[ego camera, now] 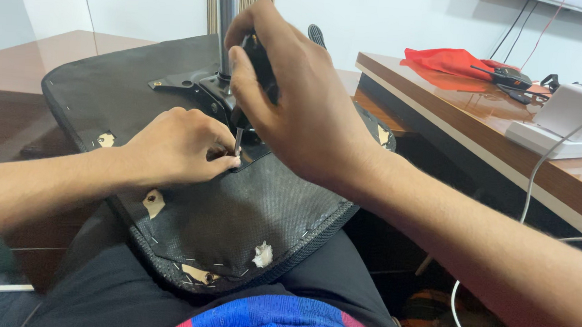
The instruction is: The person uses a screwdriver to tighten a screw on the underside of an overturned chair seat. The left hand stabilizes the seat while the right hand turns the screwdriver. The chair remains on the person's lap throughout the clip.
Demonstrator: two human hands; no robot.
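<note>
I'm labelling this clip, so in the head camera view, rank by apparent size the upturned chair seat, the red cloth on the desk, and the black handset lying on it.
1. Chair seat, though it lies nearest the camera.
2. Red cloth.
3. Black handset.

Screwdriver point(239, 140) handle hidden in right hand point(288, 102)

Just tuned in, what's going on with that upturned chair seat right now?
A person has an upside-down chair seat across their lap. The right hand grips a screwdriver, tip down at the seat's metal base plate. The left hand pinches at the tip, steadying it. Whether a screw is there is hidden.
</note>
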